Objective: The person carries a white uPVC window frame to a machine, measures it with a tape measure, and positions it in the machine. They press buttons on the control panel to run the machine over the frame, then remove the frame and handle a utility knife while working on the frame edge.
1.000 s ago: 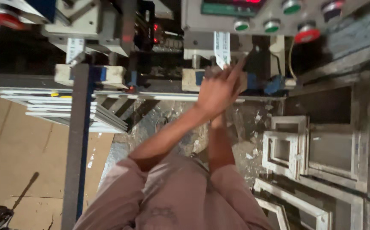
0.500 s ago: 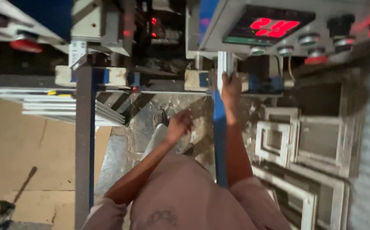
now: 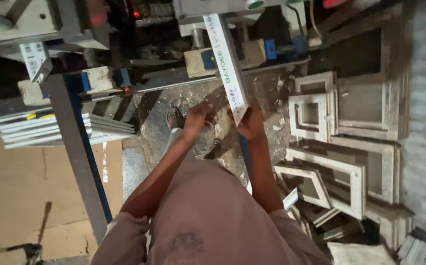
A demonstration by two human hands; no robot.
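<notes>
White window profile [image 3: 227, 64], upper end cut off behind machinery at top centre. Right hand [image 3: 251, 123] fingers clamped on its lower end; left hand [image 3: 197, 119] fingers curled, grip unclear.

Long white plastic profile strip [image 3: 227, 64] with green print along one face, running from 12 o'clock at the machine down toward 6 o'clock, tilted slightly so the lower end sits further right. Lower end cut at an angle, gripped by right hand [image 3: 251, 125] at centre frame. Left hand [image 3: 197, 120] just at 9 o'clock of that end, fingers curled, contact unclear.
</notes>
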